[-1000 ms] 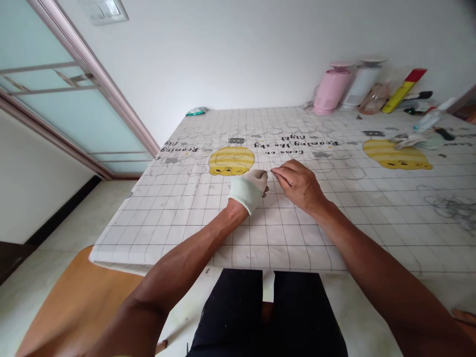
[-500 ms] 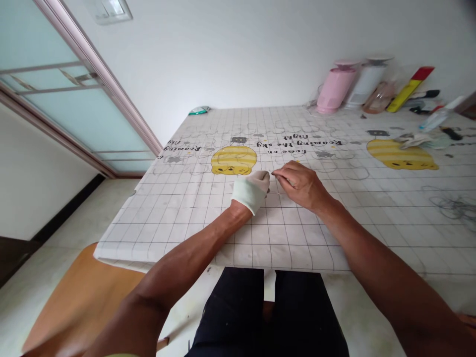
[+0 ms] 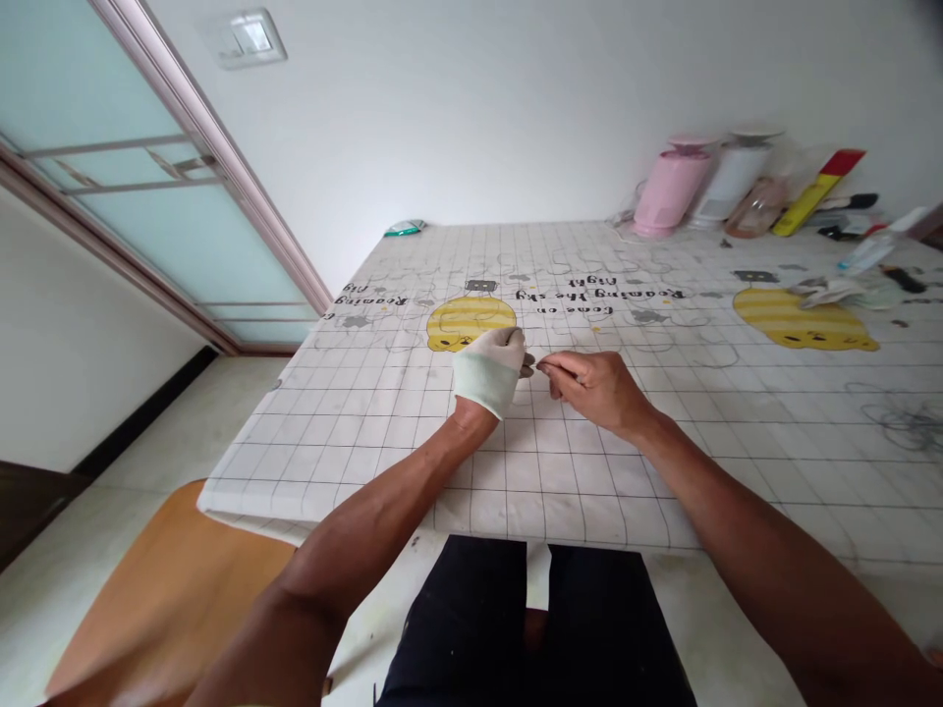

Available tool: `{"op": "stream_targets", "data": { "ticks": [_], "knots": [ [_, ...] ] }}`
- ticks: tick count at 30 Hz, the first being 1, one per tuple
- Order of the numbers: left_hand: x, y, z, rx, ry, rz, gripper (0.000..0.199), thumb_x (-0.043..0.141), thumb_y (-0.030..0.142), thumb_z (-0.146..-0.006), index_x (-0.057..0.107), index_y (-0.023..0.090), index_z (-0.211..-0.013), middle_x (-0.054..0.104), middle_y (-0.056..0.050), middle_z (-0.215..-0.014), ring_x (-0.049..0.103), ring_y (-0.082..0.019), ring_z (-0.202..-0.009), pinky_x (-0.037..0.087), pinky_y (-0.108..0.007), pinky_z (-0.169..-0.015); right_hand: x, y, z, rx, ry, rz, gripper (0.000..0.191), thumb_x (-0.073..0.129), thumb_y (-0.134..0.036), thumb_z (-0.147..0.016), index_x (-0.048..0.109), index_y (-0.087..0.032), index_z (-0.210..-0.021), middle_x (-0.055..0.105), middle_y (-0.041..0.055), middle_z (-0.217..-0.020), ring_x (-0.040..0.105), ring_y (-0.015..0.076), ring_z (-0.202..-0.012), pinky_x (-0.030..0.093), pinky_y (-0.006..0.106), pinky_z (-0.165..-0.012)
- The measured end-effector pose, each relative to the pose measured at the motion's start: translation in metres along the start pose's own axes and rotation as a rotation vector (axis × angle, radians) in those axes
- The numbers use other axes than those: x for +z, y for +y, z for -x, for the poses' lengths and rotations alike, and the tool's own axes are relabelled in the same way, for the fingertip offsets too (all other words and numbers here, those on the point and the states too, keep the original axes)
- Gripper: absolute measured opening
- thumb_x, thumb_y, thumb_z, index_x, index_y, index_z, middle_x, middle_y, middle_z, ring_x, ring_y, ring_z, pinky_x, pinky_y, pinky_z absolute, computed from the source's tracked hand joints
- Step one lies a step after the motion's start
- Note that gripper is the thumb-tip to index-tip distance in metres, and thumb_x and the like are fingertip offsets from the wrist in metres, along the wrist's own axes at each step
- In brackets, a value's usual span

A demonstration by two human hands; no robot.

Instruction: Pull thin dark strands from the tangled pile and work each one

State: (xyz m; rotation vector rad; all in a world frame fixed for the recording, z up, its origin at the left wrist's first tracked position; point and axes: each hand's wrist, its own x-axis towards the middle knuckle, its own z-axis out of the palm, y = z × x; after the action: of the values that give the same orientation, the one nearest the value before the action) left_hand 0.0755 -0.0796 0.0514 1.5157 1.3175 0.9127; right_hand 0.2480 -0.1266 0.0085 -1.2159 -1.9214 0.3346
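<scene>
My left hand [image 3: 492, 365] wears a pale glove with dark fingertips, and its fingers are curled closed over the table. Close by on its right is my bare right hand [image 3: 593, 385], thumb and forefinger pinched together. The two sets of fingertips nearly meet, with a small gap between them. Whatever they pinch is too small to make out. Both hands are above the checked tablecloth [image 3: 413, 442], just in front of a printed yellow striped bear [image 3: 457, 319].
Tangled dark thread [image 3: 903, 417] lies on the right. Behind it are a crumpled glove [image 3: 840, 292], a pink cylinder [image 3: 672, 189], a white cylinder [image 3: 729, 182] and a yellow-red box [image 3: 817, 194]. A green packet [image 3: 405, 228] is at the far left corner; a wooden chair [image 3: 173, 589] stands front left.
My right hand has dropped slightly and turned, its fingertips now lower beside the left. My left hand has rotated a little, showing its dark fingertips. The whole view has shifted slightly.
</scene>
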Motion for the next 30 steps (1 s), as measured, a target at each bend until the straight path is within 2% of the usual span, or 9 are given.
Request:
{"op": "stream_targets", "data": {
  "ticks": [4,7,10,12,14,18,21,25,30],
  "knots": [
    [-0.003,-0.001,0.001,0.029,-0.009,0.115,0.025,0.052,0.033,-0.101,0.07,0.02,-0.09,0.079,-0.004,-0.09,0.075,-0.014,-0.072,0.058,-0.022,-0.069,-0.005,0.004,-0.001,-0.002,0.024,-0.002,0.027,0.058,-0.035,-0.106,0.076,-0.024,-0.088,0.068,-0.0023,-0.066,0.063,0.0139,-0.056,0.048,0.028,-0.054],
    [-0.011,-0.003,0.006,0.073,0.029,0.189,0.035,0.05,0.046,-0.104,0.072,0.018,-0.108,0.08,-0.009,-0.105,0.076,-0.017,-0.082,0.06,-0.024,-0.074,-0.012,0.009,-0.002,-0.017,0.07,0.02,0.028,0.058,-0.036,-0.105,0.076,-0.024,-0.087,0.068,-0.0018,-0.066,0.064,0.0144,-0.058,0.051,0.029,-0.057],
    [-0.019,-0.007,0.01,0.091,0.047,0.216,0.046,0.048,0.056,-0.104,0.071,0.016,-0.111,0.08,-0.012,-0.109,0.077,-0.019,-0.085,0.06,-0.026,-0.074,-0.018,0.012,-0.004,-0.003,0.103,0.039,0.029,0.057,-0.038,-0.106,0.077,-0.023,-0.091,0.069,-0.0014,-0.067,0.065,0.0147,-0.059,0.052,0.029,-0.06],
    [-0.02,-0.009,0.012,0.065,-0.004,0.196,0.046,0.052,0.057,-0.102,0.072,0.016,-0.107,0.081,-0.012,-0.103,0.077,-0.02,-0.08,0.06,-0.027,-0.073,-0.02,0.012,-0.005,0.013,0.114,0.053,0.029,0.056,-0.039,-0.107,0.078,-0.023,-0.095,0.069,-0.0014,-0.067,0.065,0.0147,-0.059,0.053,0.029,-0.062],
    [-0.017,-0.011,0.012,0.01,-0.098,0.162,0.041,0.057,0.053,-0.1,0.072,0.015,-0.101,0.081,-0.011,-0.095,0.076,-0.02,-0.073,0.06,-0.028,-0.069,-0.022,0.011,-0.005,0.027,0.122,0.066,0.03,0.056,-0.039,-0.107,0.078,-0.022,-0.097,0.068,-0.0012,-0.066,0.065,0.0147,-0.059,0.053,0.029,-0.062],
    [-0.006,-0.015,0.009,-0.046,-0.281,0.134,0.021,0.06,0.033,-0.097,0.071,0.016,-0.092,0.078,-0.008,-0.087,0.075,-0.018,-0.067,0.059,-0.028,-0.064,-0.023,0.01,-0.006,0.052,0.117,0.056,0.028,0.056,-0.038,-0.106,0.078,-0.022,-0.098,0.07,-0.0007,-0.068,0.066,0.0152,-0.061,0.053,0.029,-0.064],
    [-0.002,-0.02,0.004,-0.068,-0.318,0.19,0.012,0.06,0.025,-0.095,0.07,0.017,-0.094,0.077,-0.006,-0.086,0.074,-0.016,-0.067,0.059,-0.027,-0.065,-0.022,0.01,-0.006,0.091,0.119,0.009,0.028,0.057,-0.039,-0.106,0.078,-0.022,-0.099,0.07,-0.0005,-0.069,0.066,0.0152,-0.06,0.053,0.029,-0.063],
    [-0.006,-0.023,0.002,-0.101,-0.379,0.319,0.011,0.065,0.023,-0.096,0.066,0.016,-0.088,0.071,-0.004,-0.076,0.069,-0.012,-0.062,0.058,-0.026,-0.066,-0.022,0.009,-0.006,0.136,0.107,-0.05,0.03,0.059,-0.044,-0.104,0.079,-0.022,-0.098,0.07,0.0002,-0.069,0.066,0.0151,-0.059,0.054,0.029,-0.061],
    [-0.014,-0.016,0.009,-0.198,-0.389,0.471,0.01,0.066,0.022,-0.099,0.067,0.012,-0.098,0.071,-0.006,-0.079,0.072,-0.015,-0.066,0.062,-0.03,-0.069,-0.023,0.005,-0.007,0.182,0.118,-0.147,0.034,0.063,-0.05,-0.101,0.081,-0.021,-0.099,0.07,0.0012,-0.068,0.064,0.0152,-0.057,0.055,0.028,-0.056]
  ]
}}
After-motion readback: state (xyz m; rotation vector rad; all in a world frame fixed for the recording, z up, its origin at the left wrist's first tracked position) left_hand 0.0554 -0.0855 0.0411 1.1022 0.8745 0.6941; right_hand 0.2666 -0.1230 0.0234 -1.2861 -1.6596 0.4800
